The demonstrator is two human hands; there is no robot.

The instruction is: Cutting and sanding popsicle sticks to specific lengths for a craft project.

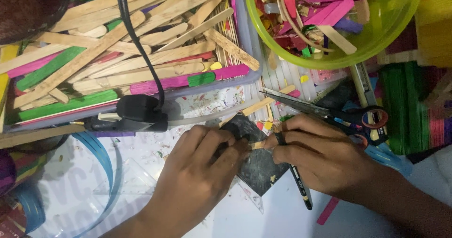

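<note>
Wooden stick piece (pixel 257 145) pinched at both ends: left hand (pixel 200 172) grip closed from nine o'clock, right hand (pixel 313 155) grip closed from three o'clock, above a dark tile (pixel 259 170).

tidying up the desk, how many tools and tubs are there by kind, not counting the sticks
glue gun: 1
scissors: 1
pencil: 1
green bowl: 1
clear tray: 1
total: 5
The left hand and right hand pinch a small wood piece.
</note>
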